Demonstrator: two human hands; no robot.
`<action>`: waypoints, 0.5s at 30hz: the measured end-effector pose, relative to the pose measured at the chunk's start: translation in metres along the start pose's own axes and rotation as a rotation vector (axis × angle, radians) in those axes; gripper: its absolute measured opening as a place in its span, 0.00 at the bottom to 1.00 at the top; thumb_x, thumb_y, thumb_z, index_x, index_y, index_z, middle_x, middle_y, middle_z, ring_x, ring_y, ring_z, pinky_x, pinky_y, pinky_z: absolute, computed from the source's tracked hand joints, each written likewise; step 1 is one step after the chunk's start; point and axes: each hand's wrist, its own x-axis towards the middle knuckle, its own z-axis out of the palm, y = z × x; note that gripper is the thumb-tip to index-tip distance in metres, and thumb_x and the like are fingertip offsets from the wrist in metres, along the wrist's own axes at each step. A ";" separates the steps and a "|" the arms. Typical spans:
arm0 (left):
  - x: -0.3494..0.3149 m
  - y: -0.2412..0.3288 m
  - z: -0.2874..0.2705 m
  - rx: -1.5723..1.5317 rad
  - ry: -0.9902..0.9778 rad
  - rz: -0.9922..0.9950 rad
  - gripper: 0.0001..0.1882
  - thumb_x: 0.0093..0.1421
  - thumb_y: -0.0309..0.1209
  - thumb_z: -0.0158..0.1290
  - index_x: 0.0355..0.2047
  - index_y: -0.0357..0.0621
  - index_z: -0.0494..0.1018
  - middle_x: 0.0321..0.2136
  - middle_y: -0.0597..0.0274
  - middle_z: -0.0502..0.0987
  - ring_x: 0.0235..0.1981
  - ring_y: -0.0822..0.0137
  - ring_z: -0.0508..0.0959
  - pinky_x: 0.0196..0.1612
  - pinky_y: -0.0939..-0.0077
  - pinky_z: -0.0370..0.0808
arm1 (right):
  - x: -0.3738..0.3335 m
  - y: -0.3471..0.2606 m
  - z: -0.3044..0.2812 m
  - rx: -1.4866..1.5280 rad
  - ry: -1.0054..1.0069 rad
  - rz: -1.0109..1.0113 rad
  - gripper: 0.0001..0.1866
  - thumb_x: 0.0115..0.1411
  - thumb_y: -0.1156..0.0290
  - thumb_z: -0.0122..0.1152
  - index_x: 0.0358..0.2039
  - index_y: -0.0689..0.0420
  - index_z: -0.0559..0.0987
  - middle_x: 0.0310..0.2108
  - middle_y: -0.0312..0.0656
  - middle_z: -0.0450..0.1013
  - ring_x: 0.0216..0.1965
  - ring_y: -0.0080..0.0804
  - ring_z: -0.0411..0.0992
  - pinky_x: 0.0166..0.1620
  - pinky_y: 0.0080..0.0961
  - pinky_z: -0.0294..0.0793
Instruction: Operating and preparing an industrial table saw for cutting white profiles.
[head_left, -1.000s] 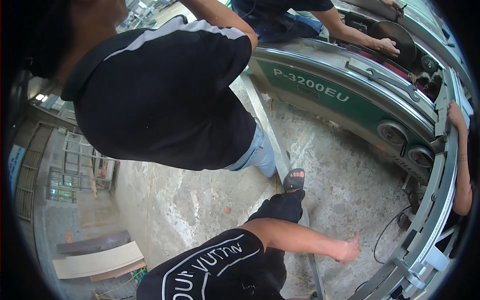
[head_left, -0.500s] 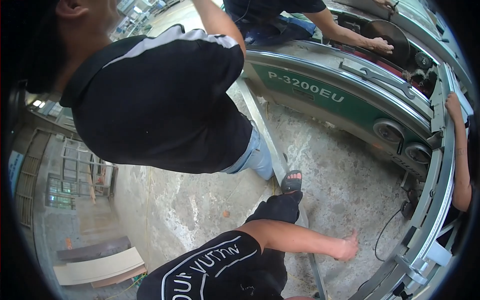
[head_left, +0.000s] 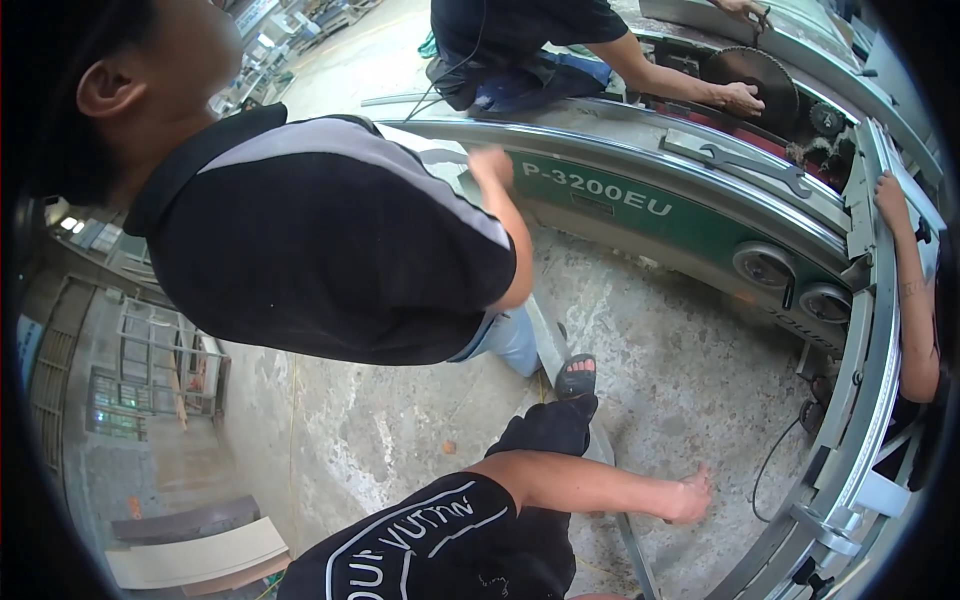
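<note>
Neither my left hand nor my right hand shows in the view. A large circular saw blade stands exposed in the opened top of a green and grey panel saw. Beside the blade is a co-worker's hand. An open-ended wrench lies on the machine's near ledge. At the right, another person's hand rests on the metal rail. The person at the left holds a blurred hand by the machine's left end. Below, another person's arm stretches right above the floor.
A long metal bar runs along the concrete floor, past a sandalled foot. A black cable curves near the rail at right. Curved boards lie at lower left, below a metal rack.
The person at the left has lowered a raised forearm, and that hand is now beside the machine. The whole view has shifted slightly. The hand beside the saw blade stays close to it.
</note>
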 end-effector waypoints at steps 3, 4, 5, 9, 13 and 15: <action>0.000 0.001 -0.001 0.013 0.009 0.025 0.24 0.39 0.39 0.57 0.39 0.45 0.73 0.44 0.48 0.68 0.49 0.49 0.65 0.50 0.38 0.55 | -0.004 0.019 0.009 0.123 0.109 -0.183 0.24 0.49 0.57 0.52 0.35 0.69 0.70 0.26 0.58 0.67 0.26 0.51 0.66 0.30 0.42 0.65; -0.001 0.001 -0.001 0.017 0.008 0.035 0.24 0.39 0.39 0.57 0.39 0.45 0.73 0.44 0.48 0.68 0.49 0.49 0.65 0.50 0.38 0.55 | -0.003 0.024 0.011 0.123 0.142 -0.278 0.26 0.50 0.56 0.52 0.38 0.68 0.69 0.27 0.59 0.67 0.27 0.52 0.66 0.30 0.42 0.65; -0.002 0.002 -0.001 0.038 0.063 0.027 0.18 0.43 0.37 0.52 0.36 0.46 0.74 0.41 0.50 0.70 0.46 0.50 0.66 0.50 0.39 0.54 | 0.001 0.026 0.015 0.118 0.144 -0.266 0.26 0.50 0.56 0.52 0.38 0.68 0.69 0.27 0.59 0.67 0.27 0.52 0.66 0.30 0.42 0.65; -0.018 0.004 -0.009 0.059 0.123 0.018 0.13 0.47 0.34 0.46 0.32 0.48 0.76 0.36 0.50 0.71 0.41 0.53 0.69 0.49 0.41 0.54 | 0.007 0.032 0.026 -0.160 -0.190 0.138 0.21 0.58 0.57 0.45 0.47 0.57 0.67 0.44 0.46 0.66 0.46 0.35 0.64 0.51 0.30 0.60; -0.021 0.001 -0.013 0.029 0.138 -0.012 0.12 0.48 0.33 0.46 0.32 0.48 0.76 0.35 0.50 0.71 0.39 0.54 0.70 0.49 0.43 0.55 | 0.009 0.043 0.041 0.011 -0.043 -0.006 0.25 0.53 0.53 0.49 0.41 0.62 0.69 0.35 0.49 0.68 0.38 0.41 0.66 0.42 0.36 0.64; -0.018 0.001 -0.017 -0.075 0.070 0.040 0.19 0.45 0.35 0.51 0.39 0.41 0.73 0.44 0.45 0.68 0.48 0.46 0.65 0.49 0.38 0.54 | 0.006 0.051 0.043 0.099 0.030 -0.105 0.27 0.51 0.50 0.51 0.39 0.64 0.70 0.31 0.51 0.69 0.34 0.44 0.67 0.38 0.39 0.65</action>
